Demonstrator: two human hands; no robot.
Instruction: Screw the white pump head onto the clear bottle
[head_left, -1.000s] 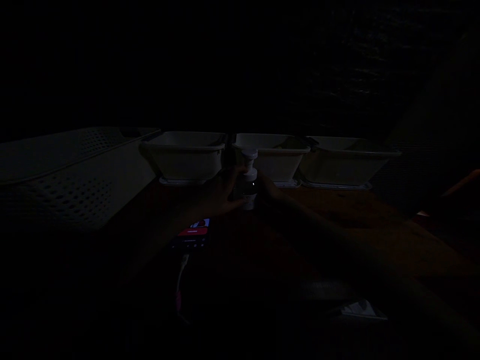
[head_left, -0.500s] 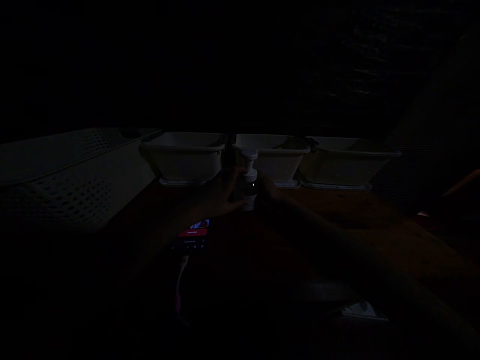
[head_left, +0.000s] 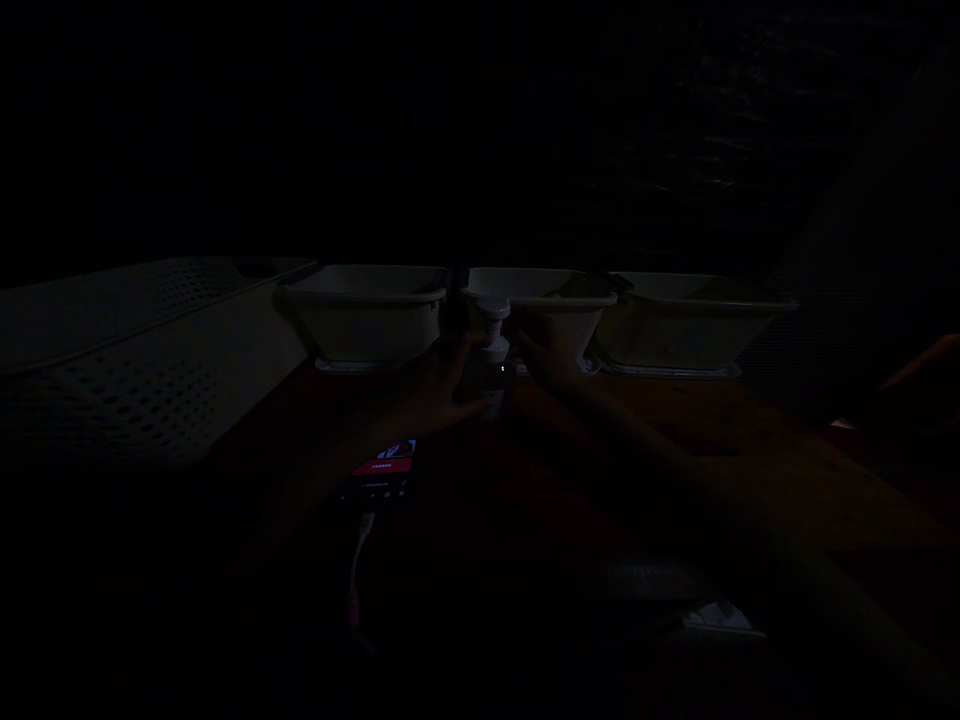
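The scene is very dark. A pump bottle (head_left: 495, 350) with a white pump top and a clear-looking body stands upright on the wooden table in the middle. My left hand (head_left: 442, 385) is wrapped around its left side, thumb near the collar and fingers lower down. Just right of the pump top is my right hand (head_left: 551, 355), apart from the bottle and holding nothing that I can see. Its fingers look loosely bent and parted, though shadow hides much of them.
Three pale tubs, left (head_left: 375, 325), middle (head_left: 577, 320) and right (head_left: 675, 335), line the back. A perforated basket (head_left: 150, 380) stands left. A lit phone (head_left: 382, 475) with a white cable (head_left: 360, 545) lies nearer. A small pale packet (head_left: 721, 618) is front right. Part of another person's arm (head_left: 926, 362) shows far right.
My right hand has moved off the bottle's right side and up slightly, beside the pump top. My left hand keeps its hold on the bottle.
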